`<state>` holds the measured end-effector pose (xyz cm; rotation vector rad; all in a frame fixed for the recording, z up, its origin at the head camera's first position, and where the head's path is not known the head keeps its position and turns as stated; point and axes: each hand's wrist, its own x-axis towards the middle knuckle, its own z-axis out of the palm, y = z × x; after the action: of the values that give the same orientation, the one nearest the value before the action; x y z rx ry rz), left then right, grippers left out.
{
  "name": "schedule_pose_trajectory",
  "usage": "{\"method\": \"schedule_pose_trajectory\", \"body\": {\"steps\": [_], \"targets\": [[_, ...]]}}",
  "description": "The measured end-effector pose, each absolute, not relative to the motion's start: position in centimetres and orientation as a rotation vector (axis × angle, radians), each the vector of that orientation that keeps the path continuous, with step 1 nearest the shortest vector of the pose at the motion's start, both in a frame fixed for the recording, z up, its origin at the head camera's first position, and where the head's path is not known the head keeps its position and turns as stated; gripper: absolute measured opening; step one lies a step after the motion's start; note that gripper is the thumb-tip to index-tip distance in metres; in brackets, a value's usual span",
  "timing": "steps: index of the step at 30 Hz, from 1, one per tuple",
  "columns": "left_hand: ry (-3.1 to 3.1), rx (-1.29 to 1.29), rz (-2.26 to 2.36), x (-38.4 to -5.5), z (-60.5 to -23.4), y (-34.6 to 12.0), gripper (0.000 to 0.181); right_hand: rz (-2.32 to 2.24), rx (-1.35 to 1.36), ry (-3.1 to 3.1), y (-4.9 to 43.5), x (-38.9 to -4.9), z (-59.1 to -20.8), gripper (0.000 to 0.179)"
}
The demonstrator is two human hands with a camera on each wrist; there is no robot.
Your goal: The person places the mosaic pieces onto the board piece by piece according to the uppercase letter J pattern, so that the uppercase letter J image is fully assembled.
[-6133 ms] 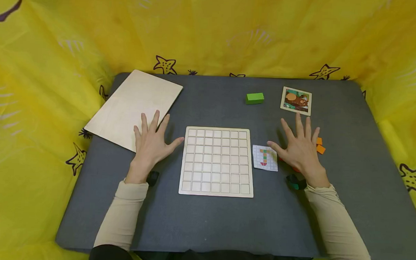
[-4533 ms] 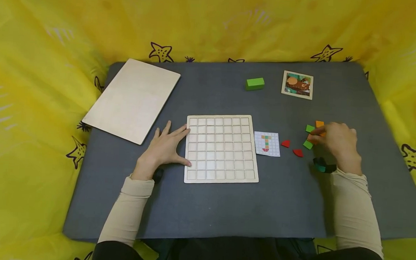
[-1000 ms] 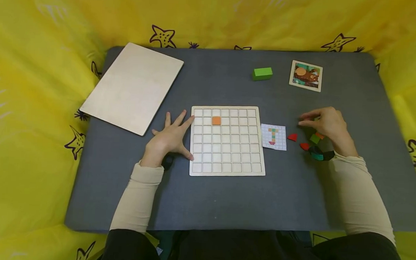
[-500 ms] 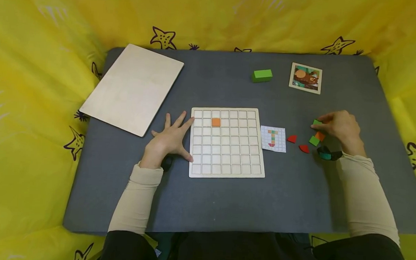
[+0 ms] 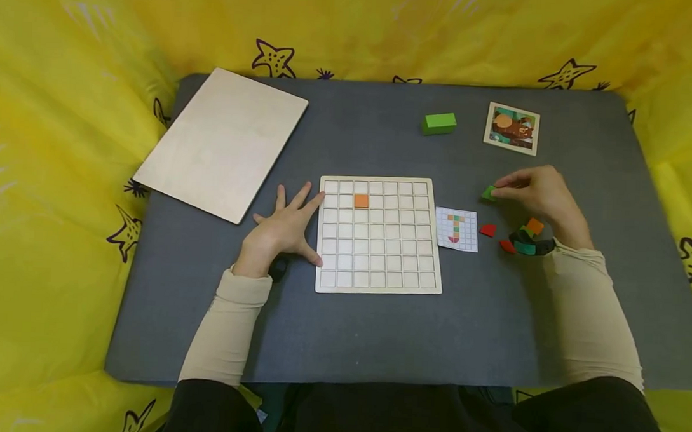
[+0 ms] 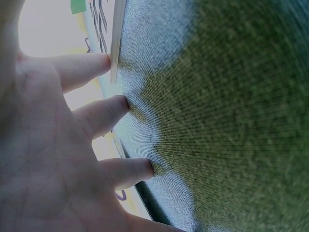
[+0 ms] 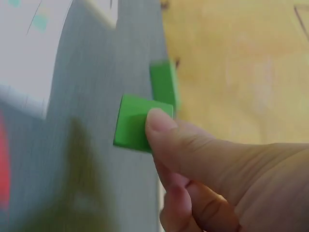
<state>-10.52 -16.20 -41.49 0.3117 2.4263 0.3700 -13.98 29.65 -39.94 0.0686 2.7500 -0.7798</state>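
Note:
My right hand pinches a small green square tile between thumb and fingers, held up over the table right of the pattern card. My left hand lies spread, with thumb and index fingertip at the left edge of the wooden grid board; in the left wrist view its other fingertips rest on the cloth. A single orange square tile sits in the board's second row, third column. To the board's right lies the pattern card, printed with a coloured hook shape.
Two red quarter-round pieces lie right of the card. An orange tile and a partly hidden green one are by my right wrist. A green block and bear picture stand farther back; a plain wooden panel lies left.
An orange tile has come onto the board since the earliest frames. Within the last half second my right hand has taken a green tile from the pile and moved left and away from me.

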Motion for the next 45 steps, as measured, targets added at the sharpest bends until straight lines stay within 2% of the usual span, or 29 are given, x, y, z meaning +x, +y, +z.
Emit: {"method": "schedule_pose_trajectory", "body": {"steps": [6,11,18,45], "targets": [[2.416,0.308,0.375,-10.6,-41.3,-16.0,0.144,-0.832,-0.086,2.715,23.9,-15.5,-39.5,0.03],[2.412,0.292,0.379,-10.5,-41.3,-15.9,0.144,-0.869,-0.231,2.649,18.6,-16.3,-40.7,0.02],[2.404,0.29,0.388,-10.2,-41.6,-15.8,0.144,-0.868,-0.391,2.547,13.0,-16.7,-42.2,0.015],[2.419,0.269,0.405,-10.3,-41.3,-16.2,0.144,-0.621,-0.451,2.621,10.0,-16.9,-42.4,0.015]]}}
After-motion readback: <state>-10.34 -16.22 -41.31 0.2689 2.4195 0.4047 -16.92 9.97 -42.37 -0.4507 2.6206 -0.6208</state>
